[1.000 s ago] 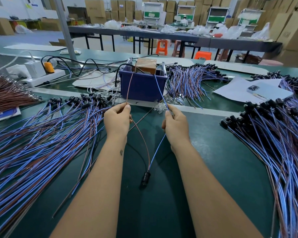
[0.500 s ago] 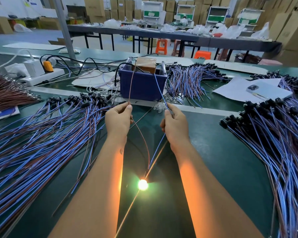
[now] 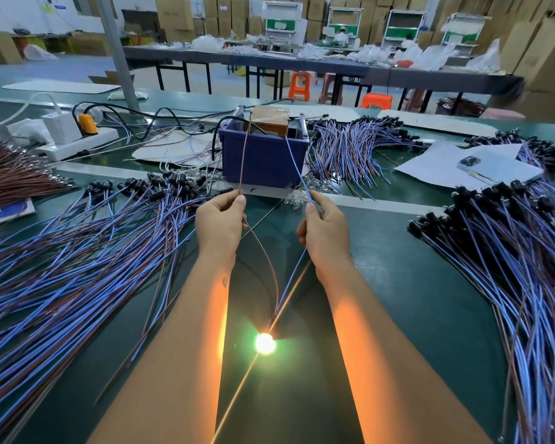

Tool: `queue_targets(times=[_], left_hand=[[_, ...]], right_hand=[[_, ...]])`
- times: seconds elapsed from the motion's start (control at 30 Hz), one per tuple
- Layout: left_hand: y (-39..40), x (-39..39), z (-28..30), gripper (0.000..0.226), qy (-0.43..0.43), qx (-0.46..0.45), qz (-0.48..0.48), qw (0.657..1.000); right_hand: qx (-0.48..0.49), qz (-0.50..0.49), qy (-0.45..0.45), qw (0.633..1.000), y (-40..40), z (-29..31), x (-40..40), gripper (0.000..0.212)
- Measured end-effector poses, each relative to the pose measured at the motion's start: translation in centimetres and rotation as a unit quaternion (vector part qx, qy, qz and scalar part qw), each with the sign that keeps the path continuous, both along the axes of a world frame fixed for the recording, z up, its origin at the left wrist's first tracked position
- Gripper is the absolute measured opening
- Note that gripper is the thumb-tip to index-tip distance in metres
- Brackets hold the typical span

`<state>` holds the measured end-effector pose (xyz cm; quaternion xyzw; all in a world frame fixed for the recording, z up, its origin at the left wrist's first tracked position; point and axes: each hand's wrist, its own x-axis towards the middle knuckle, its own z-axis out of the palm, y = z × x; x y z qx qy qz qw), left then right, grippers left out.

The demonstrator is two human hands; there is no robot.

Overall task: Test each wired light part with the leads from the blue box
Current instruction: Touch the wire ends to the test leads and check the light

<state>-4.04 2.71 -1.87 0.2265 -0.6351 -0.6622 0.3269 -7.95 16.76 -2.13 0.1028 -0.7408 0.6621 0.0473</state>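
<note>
Left hand [image 3: 220,224]: thumb and forefinger pinch a brown wire [image 3: 263,251] at the point where it meets the brown lead [image 3: 243,155] running up into the blue box [image 3: 263,158]; other fingers curled loosely beneath. Right hand [image 3: 326,229]: same pinch on a blue wire [image 3: 290,280] where it meets the blue lead [image 3: 297,168] from the box. Whether bare ends actually touch inside each pinch can't be made out.

Both wires drop between the forearms and converge at the light part [image 3: 265,343], which lies on the green tabletop [image 3: 382,299] close to the body. It is lit, bright yellow-white with a green fringe, throwing an orange glow on both inner forearms.

Blue box stands on the tabletop just beyond the hands, a brown block [image 3: 268,118] inside it. Large fan of blue and brown wired parts [image 3: 77,251] lies left of the left arm, another pile [image 3: 510,251] to the right, a third bundle [image 3: 350,149] beside the box. White power strip [image 3: 77,141] far left, papers [image 3: 462,161] far right.
</note>
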Motion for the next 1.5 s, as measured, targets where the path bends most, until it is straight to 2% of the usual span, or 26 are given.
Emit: queue_targets(times=[0.1,0.2,0.33,0.4,0.53,0.6,0.63,0.73,0.8,0.9,1.0,1.07,1.17,1.27,1.37,1.43,1.5], left_hand=[[0.8,0.2,0.3,0.016,0.013,-0.029,-0.019,0.999],[2.2,0.2,0.7,0.009,0.028,-0.030,-0.081,0.996],[3.4,0.0,1.2,0.019,0.031,0.060,-0.166,0.984],[3.4,0.0,1.2,0.021,0.022,0.075,-0.182,0.980],[2.7,0.1,1.4,0.018,0.043,0.134,-0.162,0.977],[2.2,0.1,1.6,0.018,0.071,0.189,-0.148,0.968],[2.0,0.1,1.7,0.019,0.089,0.218,-0.141,0.962],[1.4,0.2,1.6,0.019,0.125,0.267,-0.113,0.949],[1.3,0.3,1.5,0.017,0.129,0.260,-0.089,0.953],[1.8,0.5,1.1,0.017,0.130,0.205,-0.070,0.968],[2.9,0.9,0.6,0.019,0.094,0.060,-0.084,0.990],[3.9,1.4,0.4,0.023,0.041,-0.057,-0.118,0.990],[6.2,2.6,0.2,0.024,-0.014,-0.189,-0.207,0.960],[9.0,4.2,0.3,0.030,0.024,-0.278,-0.309,0.909],[12.0,5.4,0.6,0.025,0.060,-0.344,-0.395,0.850],[13.9,5.7,0.5,0.030,0.055,-0.362,-0.415,0.833],[15.4,5.9,0.2,0.035,0.040,-0.394,-0.414,0.820]], right_hand=[[-0.016,-0.014,-0.005,1.000,-0.2,0.2,0.1,0.011],[-0.040,0.009,0.009,0.999,-0.4,0.6,0.6,0.014],[-0.047,0.070,0.038,0.996,-0.7,0.8,1.1,0.018],[-0.041,0.092,0.048,0.994,-0.9,0.8,1.3,0.015],[-0.033,0.105,0.052,0.993,-0.7,0.7,1.1,0.023],[-0.028,0.126,0.034,0.991,-0.5,0.7,1.0,0.015],[-0.014,0.145,0.035,0.989,-0.5,0.6,1.0,0.019],[0.042,0.195,0.070,0.977,-0.6,0.4,1.3,0.058],[-0.005,0.210,0.064,0.976,-0.5,0.7,1.5,0.052],[-0.165,0.157,-0.011,0.974,0.2,1.2,1.5,0.024],[-0.296,0.079,-0.089,0.948,1.0,1.4,1.6,0.028],[-0.298,0.028,-0.097,0.949,2.0,1.3,1.8,0.032],[-0.217,-0.028,-0.067,0.974,5.0,1.6,1.9,0.039],[-0.147,-0.058,-0.040,0.987,10.1,3.1,1.5,0.041],[-0.045,-0.089,-0.013,0.995,15.9,5.5,0.9,0.039],[0.082,-0.129,0.007,0.988,19.2,7.1,0.6,0.035],[0.240,-0.161,0.017,0.957,21.9,7.9,0.5,0.031]])
